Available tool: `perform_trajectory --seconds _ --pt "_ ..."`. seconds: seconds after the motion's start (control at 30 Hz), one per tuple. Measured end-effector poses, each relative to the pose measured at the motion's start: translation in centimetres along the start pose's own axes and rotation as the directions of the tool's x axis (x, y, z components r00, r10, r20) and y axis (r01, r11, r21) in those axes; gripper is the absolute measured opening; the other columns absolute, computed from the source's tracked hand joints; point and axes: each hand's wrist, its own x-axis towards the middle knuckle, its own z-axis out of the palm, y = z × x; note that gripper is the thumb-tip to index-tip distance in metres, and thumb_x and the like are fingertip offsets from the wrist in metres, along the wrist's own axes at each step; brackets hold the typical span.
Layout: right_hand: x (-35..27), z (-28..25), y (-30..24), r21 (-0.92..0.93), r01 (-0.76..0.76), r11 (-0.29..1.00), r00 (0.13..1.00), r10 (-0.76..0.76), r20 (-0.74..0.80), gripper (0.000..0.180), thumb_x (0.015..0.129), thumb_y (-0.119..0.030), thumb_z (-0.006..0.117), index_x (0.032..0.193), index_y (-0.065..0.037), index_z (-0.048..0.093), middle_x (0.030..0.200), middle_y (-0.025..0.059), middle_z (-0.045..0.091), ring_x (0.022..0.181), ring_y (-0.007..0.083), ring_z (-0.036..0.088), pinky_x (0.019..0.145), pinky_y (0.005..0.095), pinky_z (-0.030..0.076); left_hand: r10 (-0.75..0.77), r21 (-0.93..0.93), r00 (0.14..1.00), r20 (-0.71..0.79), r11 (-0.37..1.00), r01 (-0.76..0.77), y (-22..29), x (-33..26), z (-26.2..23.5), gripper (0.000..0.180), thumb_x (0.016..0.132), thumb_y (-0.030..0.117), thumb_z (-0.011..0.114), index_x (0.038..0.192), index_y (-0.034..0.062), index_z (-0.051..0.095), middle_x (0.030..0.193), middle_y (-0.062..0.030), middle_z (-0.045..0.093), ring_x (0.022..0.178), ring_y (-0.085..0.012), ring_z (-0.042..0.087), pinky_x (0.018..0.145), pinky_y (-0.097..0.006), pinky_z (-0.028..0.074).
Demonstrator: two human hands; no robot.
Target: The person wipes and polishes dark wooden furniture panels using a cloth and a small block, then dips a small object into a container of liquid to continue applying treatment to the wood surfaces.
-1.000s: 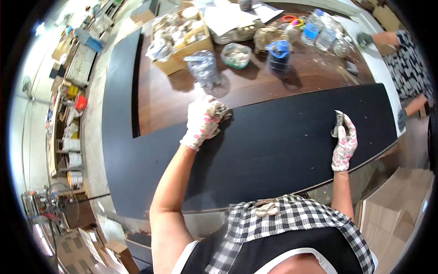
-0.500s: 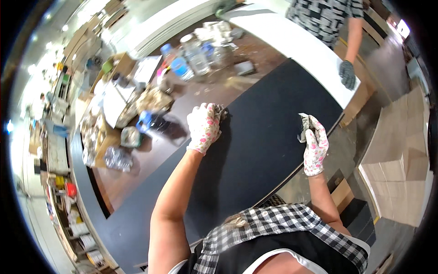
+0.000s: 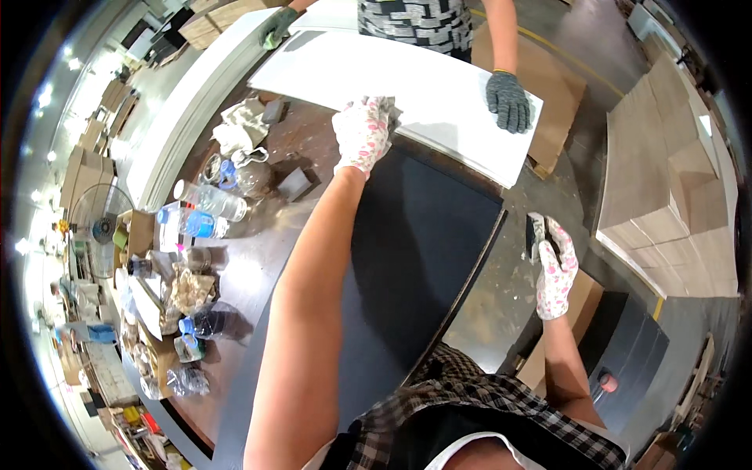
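Note:
My left hand (image 3: 362, 135), in a white floral glove, is closed on the far end of the long black panel (image 3: 407, 258) that lies on the brown workbench. My right hand (image 3: 554, 265), gloved the same way, holds a small dark block (image 3: 536, 233) off the panel's right edge, above the floor. A white board (image 3: 407, 82) lies beyond the black panel. A co-worker's grey-gloved hand (image 3: 507, 100) presses on the white board's right end; their other gloved hand (image 3: 279, 27) is at its far left.
Water bottles (image 3: 205, 210), rags, a small dark block (image 3: 298, 183) and plastic bags litter the workbench (image 3: 235, 274) left of the panel. Cardboard boxes (image 3: 666, 172) stand at the right. A flat cardboard sheet (image 3: 560, 74) lies on the floor behind the white board.
The view has swung around to the right, bringing the co-worker and white board close. My left hand has gone from mid-panel to its far end. My right hand is off the panel's edge.

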Motion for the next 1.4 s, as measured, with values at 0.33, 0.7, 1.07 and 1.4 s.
perform_trajectory --seconds 0.33,0.7,1.07,1.4 --pt "16.4 13.9 -3.4 -0.371 0.462 0.806 0.670 -0.042 0.741 0.037 0.083 -0.024 0.071 0.114 -0.006 0.065 0.112 0.0103 0.065 0.103 0.0223 0.061 0.090 0.0341 0.048 0.204 -0.571 0.970 0.131 0.816 -0.094 5.6 -14.7 -13.4 0.024 0.077 0.015 0.069 0.101 0.0114 0.068 0.096 -0.0072 0.067 0.088 -0.0274 0.063 0.077 -0.040 0.047" --pt "18.3 23.0 -2.3 -0.403 0.594 0.697 0.499 0.074 0.863 0.034 0.080 -0.020 0.071 0.111 -0.007 0.066 0.106 0.0118 0.068 0.096 0.0241 0.065 0.086 0.0354 0.049 0.151 -0.641 0.979 0.133 0.767 -0.031 4.7 -16.3 -13.0 0.028 0.076 0.009 0.069 0.104 0.0079 0.065 0.097 -0.0097 0.067 0.089 -0.0312 0.062 0.078 -0.041 0.047" --pt "11.1 -4.0 -7.9 -0.594 0.291 0.750 0.720 0.236 0.652 0.025 0.077 -0.008 0.074 0.101 -0.005 0.070 0.098 0.0072 0.067 0.093 0.0206 0.065 0.081 0.0322 0.052 -0.021 -0.758 0.991 0.135 0.641 0.117 4.8 -15.4 -11.9 0.024 0.080 0.004 0.066 0.104 0.0054 0.065 0.102 -0.0126 0.066 0.091 -0.0311 0.062 0.084 -0.042 0.049" --pt "4.4 -3.2 -2.5 -0.223 0.121 0.967 0.979 -0.078 0.190 0.027 0.082 -0.002 0.071 0.109 -0.004 0.068 0.103 0.0062 0.066 0.096 0.0137 0.063 0.086 0.0279 0.051 0.543 -0.418 0.837 -0.062 0.748 -0.516 16.9 -10.6 -4.3 0.029 0.082 0.026 0.066 0.110 0.0200 0.067 0.120 -0.0056 0.062 0.116 -0.0278 0.056 0.098 -0.047 0.042"
